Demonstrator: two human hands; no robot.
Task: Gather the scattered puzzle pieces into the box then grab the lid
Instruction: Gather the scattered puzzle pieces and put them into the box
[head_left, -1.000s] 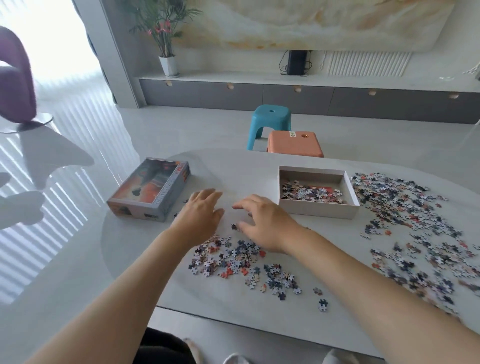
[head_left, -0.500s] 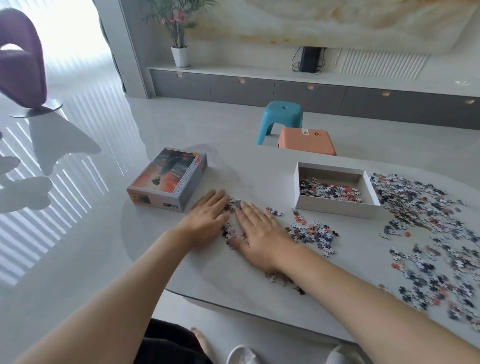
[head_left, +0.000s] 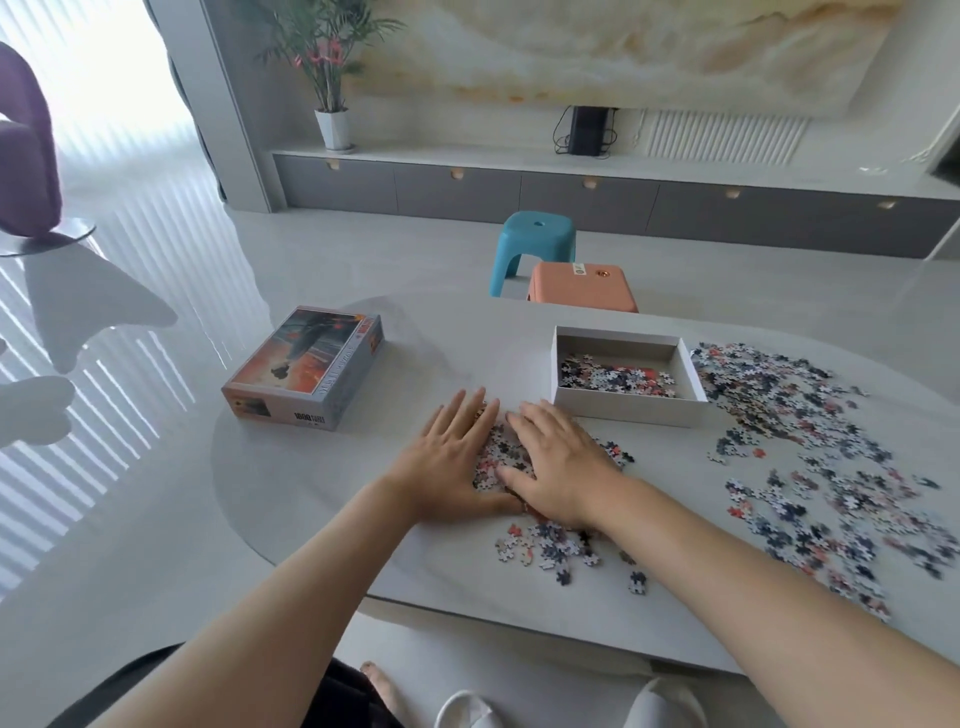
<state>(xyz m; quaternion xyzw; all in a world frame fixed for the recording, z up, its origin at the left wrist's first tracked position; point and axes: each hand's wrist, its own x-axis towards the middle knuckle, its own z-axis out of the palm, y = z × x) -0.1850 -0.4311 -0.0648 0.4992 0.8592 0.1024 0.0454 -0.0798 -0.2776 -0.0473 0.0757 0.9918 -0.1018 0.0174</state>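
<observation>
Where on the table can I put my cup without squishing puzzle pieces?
Between the lid and the box the table is bare. So is the patch in front of the lid, beside the left hand. It's crowded right of the box, where scattered pieces spread, and under and near the right hand.

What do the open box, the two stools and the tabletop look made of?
Open box: probably matte cardboard, thin raw-brown inner walls. Blue stool and orange stool: moulded plastic, smooth one-piece shells. Tabletop: pale matte slab, perhaps stone or laminate.
</observation>
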